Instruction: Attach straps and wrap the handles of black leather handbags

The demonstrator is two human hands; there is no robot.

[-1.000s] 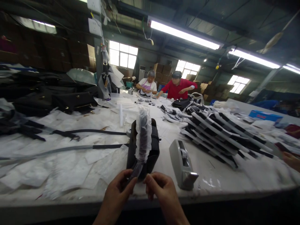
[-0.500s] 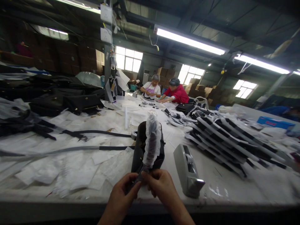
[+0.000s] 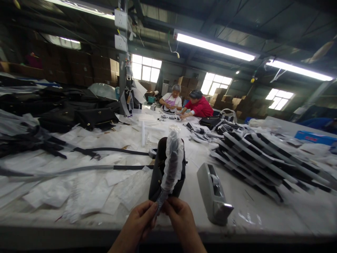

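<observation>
A black handbag stands on the table in front of me. Over it arches its handle, sleeved in crinkled translucent white wrap. At the near end of the handle, my left hand pinches the wrapped handle between thumb and fingers. Close beside it, my right hand is closed on the same stretch of handle, its fingertips partly hidden. Right of the bag stands a grey tape dispenser. Two dark straps run left from the bag.
Black bags are piled at the left, with loose white wrapping sheets before them. Black-and-white wrapped strips lie stacked at the right. Across the table two people work. A post with sockets rises at the back left.
My right hand has shifted slightly lower, and more of the wrapped handle end shows between my hands. The view has moved a little; the bag stays in place.
</observation>
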